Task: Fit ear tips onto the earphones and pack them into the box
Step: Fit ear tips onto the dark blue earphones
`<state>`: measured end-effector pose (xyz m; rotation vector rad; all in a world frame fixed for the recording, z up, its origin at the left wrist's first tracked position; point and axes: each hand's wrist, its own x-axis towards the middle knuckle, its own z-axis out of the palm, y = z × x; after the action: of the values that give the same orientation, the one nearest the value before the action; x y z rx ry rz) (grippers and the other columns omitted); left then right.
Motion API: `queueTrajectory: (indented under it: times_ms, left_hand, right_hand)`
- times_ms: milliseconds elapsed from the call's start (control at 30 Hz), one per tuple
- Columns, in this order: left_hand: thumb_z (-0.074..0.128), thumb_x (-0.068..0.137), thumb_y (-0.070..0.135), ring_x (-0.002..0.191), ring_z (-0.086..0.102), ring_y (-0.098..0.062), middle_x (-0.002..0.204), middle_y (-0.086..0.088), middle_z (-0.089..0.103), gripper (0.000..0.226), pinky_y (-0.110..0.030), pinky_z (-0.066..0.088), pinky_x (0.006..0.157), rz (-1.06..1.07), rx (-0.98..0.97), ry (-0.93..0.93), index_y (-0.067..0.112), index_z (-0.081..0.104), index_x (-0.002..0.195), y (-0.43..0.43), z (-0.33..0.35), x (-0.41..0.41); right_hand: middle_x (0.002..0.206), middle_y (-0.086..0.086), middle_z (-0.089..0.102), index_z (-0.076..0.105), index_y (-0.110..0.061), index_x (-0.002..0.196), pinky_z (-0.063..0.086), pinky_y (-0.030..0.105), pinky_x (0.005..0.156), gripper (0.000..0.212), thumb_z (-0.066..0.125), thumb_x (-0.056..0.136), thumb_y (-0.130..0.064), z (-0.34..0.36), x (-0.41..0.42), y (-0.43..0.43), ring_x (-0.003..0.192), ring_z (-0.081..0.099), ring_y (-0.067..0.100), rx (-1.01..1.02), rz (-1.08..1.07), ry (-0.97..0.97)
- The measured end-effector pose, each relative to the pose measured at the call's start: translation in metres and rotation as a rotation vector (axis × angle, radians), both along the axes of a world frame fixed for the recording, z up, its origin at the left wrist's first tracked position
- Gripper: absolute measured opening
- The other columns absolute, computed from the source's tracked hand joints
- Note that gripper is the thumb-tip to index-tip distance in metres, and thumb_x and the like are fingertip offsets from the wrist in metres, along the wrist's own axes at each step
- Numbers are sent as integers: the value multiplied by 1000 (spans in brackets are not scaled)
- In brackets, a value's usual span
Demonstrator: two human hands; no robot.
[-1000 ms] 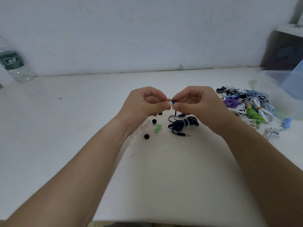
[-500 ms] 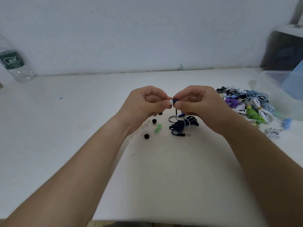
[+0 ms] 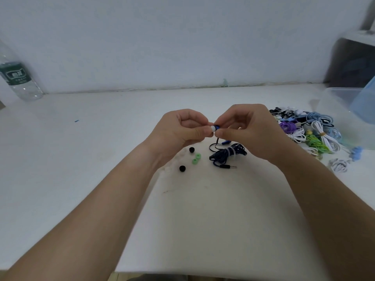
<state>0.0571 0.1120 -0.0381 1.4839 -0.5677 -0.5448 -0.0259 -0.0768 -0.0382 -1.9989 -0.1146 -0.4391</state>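
My left hand is curled in, thumb and forefinger pinching a small white silicone ear tip. My right hand is curled the same way and pinches the little blue plastic earbud by its body. The two pieces meet in the gap between the hands, above the white table; whether the tip is seated yet I cannot tell. I judge both nearly weightless. The tip is soft and would fold or squirt out if squeezed on its dome, so I would hold its skirt and roll it over the nozzle. The hard bud is best gripped on its housing, never by the thin wire. That wire drops to the dark blue cable bundle, tied with a white band just under the right hand, its black jack plug nearest me. Below the left hand lie loose black ear tips and green ear tips. Right of the right hand sits a pile of coloured bundled earphones, and beyond it the clear plastic box.
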Motion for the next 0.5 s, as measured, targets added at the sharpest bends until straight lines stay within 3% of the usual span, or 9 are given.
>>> queueTrajectory:
  times_ms: [133, 333, 500]
  left_hand:
    - [76, 82, 1, 86, 73, -21, 93, -9, 77, 17, -26, 55, 80, -39, -18, 64, 13, 66, 89, 0, 0, 1]
    - [73, 83, -3, 79, 71, -20, 88, -8, 75, 18, -24, 56, 79, -68, -30, 97, 11, 64, 89, 0, 0, 2]
    - [73, 83, -4, 78, 71, -20, 88, -9, 75, 18, -24, 57, 77, -54, -34, 94, 12, 65, 86, 1, 1, 1]
  right_hand:
    - [81, 1, 76, 75, -17, 86, 61, 43, 74, 17, 81, 79, -2, 2, -1, 0, 75, 72, 31, 2, 41, -4]
    - [82, 4, 76, 73, -11, 89, 59, 32, 77, 18, 76, 80, 5, 0, -2, -2, 78, 72, 20, 177, 136, 47]
    - [81, 4, 76, 73, -12, 89, 60, 36, 78, 19, 75, 81, 5, -1, -1, -2, 78, 71, 23, 176, 130, 39]
